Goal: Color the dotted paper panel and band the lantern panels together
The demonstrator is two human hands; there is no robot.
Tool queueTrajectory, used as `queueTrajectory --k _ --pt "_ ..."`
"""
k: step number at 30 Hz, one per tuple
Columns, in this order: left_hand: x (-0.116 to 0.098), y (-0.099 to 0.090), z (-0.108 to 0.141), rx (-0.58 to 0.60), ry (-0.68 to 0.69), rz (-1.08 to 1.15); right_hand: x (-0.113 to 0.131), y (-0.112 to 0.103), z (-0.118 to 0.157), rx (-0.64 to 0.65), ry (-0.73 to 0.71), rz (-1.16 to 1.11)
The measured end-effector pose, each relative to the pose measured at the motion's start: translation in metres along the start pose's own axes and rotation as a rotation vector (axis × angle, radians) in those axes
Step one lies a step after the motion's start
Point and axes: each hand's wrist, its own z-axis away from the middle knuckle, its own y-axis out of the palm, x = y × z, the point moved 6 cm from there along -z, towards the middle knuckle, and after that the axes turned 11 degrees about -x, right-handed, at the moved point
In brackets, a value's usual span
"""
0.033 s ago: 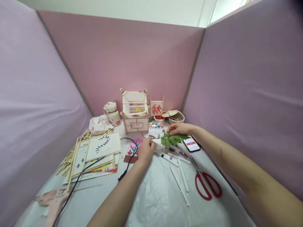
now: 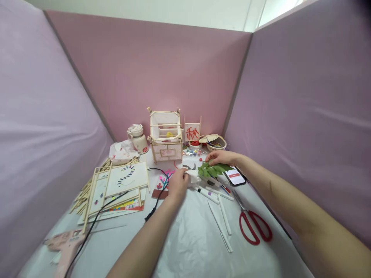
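Observation:
Near the middle of the table, my left hand (image 2: 179,182) is closed with thumb and fingers pinched on a crumpled white tissue (image 2: 193,176). My right hand (image 2: 219,156) reaches in from the right, its fingers bent down onto a sprig of green leaves (image 2: 214,170) and closed at its upper edge. The fingertips are partly hidden. The leaves lie against the tissue, above several white pens (image 2: 206,194) and a brush. Just left of my left hand is a card with pink flowers (image 2: 164,180).
Red-handled scissors (image 2: 255,227) and a phone (image 2: 235,176) lie to the right. A stick-framed box (image 2: 166,150), a flask (image 2: 139,141) and a round basket (image 2: 222,144) stand behind. On the left are framed pictures (image 2: 127,179), a pink glue gun (image 2: 68,243) and its black cable (image 2: 100,211).

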Motion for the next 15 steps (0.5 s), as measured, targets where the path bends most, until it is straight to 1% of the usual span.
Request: queueTrajectory --k 2,4,5,7,9,11,13,15 --pt "0.004 -0.008 -0.001 -0.017 0.004 -0.017 -0.008 -0.009 -0.004 -0.058 -0.009 -0.047" --pt "0.006 -0.019 -0.005 -0.049 0.006 -0.019 -0.006 -0.022 -0.007 -0.138 -0.043 -0.074" --pt "0.005 -0.025 -0.006 -0.072 0.013 -0.002 -0.001 -0.033 -0.008 -0.212 -0.076 -0.090" --pt "0.001 -0.039 -0.004 -0.113 0.046 0.066 0.013 -0.061 -0.012 -0.428 -0.171 -0.130" --pt "-0.004 -0.050 0.006 -0.119 0.089 0.144 0.027 -0.094 -0.016 -0.683 -0.270 -0.167" --pt "-0.007 -0.056 0.022 -0.089 0.107 0.186 0.036 -0.120 -0.025 -0.878 -0.324 -0.184" --pt "-0.009 -0.060 0.041 -0.048 0.109 0.215 0.038 -0.135 -0.039 -1.001 -0.335 -0.169" --pt "-0.011 -0.062 0.058 0.000 0.111 0.243 0.036 -0.138 -0.052 -1.065 -0.327 -0.118"
